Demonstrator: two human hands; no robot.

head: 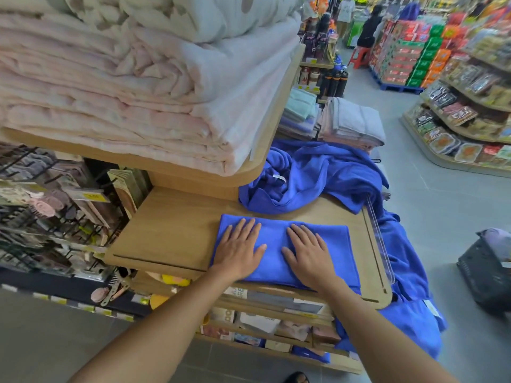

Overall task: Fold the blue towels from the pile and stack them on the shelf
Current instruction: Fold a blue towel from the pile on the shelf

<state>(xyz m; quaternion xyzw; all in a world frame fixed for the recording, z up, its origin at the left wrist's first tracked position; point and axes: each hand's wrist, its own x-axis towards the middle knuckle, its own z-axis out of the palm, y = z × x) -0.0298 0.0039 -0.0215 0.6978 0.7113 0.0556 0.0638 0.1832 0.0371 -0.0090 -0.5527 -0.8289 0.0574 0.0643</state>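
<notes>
I see the folded blue towel [273, 236] lying flat at the front edge of the wooden shelf [177, 230], toward its right corner. The left hand [240, 250] and right hand [307, 251] both rest palm-down on it, fingers straight and slightly spread, gripping nothing. Behind it, the loose pile of blue towels [312, 175] fills the shelf's back right corner and spills over the right edge. Pink blankets [110, 106] are stacked on the board above, and a dark basket [486, 272] stands on the floor to the right.
</notes>
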